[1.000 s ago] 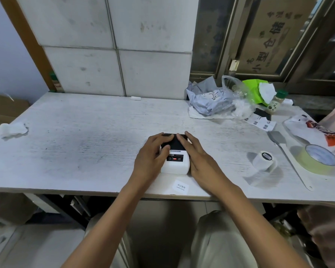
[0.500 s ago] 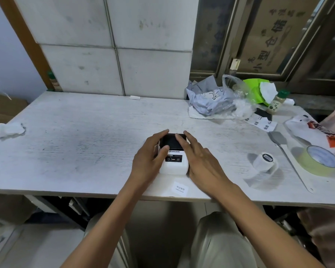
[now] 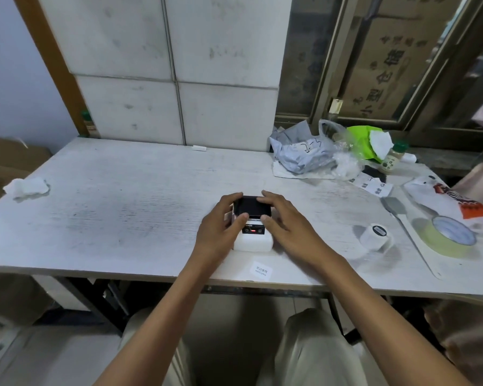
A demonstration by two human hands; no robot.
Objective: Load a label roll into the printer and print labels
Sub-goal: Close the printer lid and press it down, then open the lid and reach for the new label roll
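Observation:
A small white label printer (image 3: 253, 240) with a black lid stands near the table's front edge. A red light shows on its front panel. The lid is tilted up at the back. My left hand (image 3: 221, 227) grips the printer's left side, thumb on the lid's front edge. My right hand (image 3: 286, 225) grips the right side, fingers over the lid's top and thumb at its front corner. A white label roll (image 3: 375, 237) lies on the table to the right, apart from both hands. A printed label (image 3: 260, 270) lies flat just in front of the printer.
On the right lie a roll of yellow tape (image 3: 446, 240), a grey-headed spatula (image 3: 396, 210) and a printed bag (image 3: 452, 203). Crumpled bags (image 3: 304, 151) and a small bottle (image 3: 393, 157) sit at the back right. A tissue (image 3: 27, 188) lies at the far left. The tiled wall (image 3: 173, 79) rises behind the white table (image 3: 109, 207).
The printer's black lid has lifted from nearly flat to tilted up. Both hands stay on the printer, with fingers shifted onto the lid. The red panel light is lit again.

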